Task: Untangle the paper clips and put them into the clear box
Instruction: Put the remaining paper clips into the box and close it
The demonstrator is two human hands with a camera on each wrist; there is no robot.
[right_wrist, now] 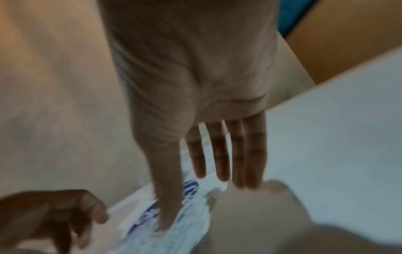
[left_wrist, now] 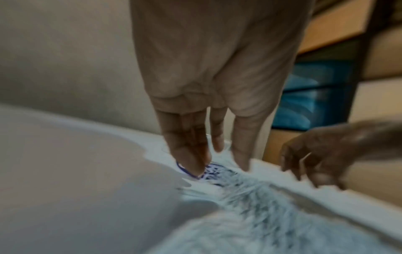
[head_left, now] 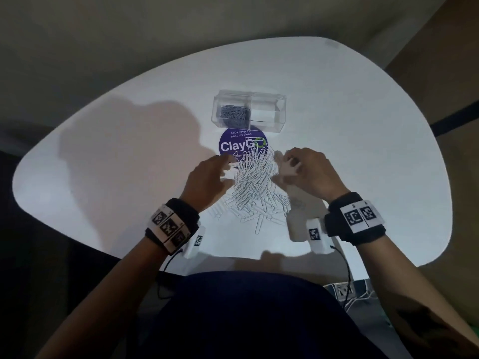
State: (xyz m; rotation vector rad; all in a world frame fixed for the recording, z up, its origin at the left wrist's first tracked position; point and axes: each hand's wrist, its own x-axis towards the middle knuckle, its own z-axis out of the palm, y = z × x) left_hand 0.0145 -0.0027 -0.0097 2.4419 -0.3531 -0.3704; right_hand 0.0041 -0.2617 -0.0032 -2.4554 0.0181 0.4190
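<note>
A heap of tangled silver paper clips (head_left: 255, 187) lies mid-table, its far end overlapping a round purple sticker (head_left: 241, 145). Behind it stands the clear box (head_left: 281, 110); its left compartment holds a clump of dark clips (head_left: 234, 112). My left hand (head_left: 228, 167) is at the heap's left side, with its fingers straight in the left wrist view and their tips down at the heap (left_wrist: 250, 197). My right hand (head_left: 285, 164) is at the heap's right side. In the blurred right wrist view its fingers are stretched out and the thumb touches the clips (right_wrist: 189, 223).
The white rounded table (head_left: 103, 177) has bare surface to the left and right of the heap. Its near edge runs just in front of my body, with a thin cable hanging there. A blue bin (left_wrist: 315, 96) and wooden shelving lie beyond the table.
</note>
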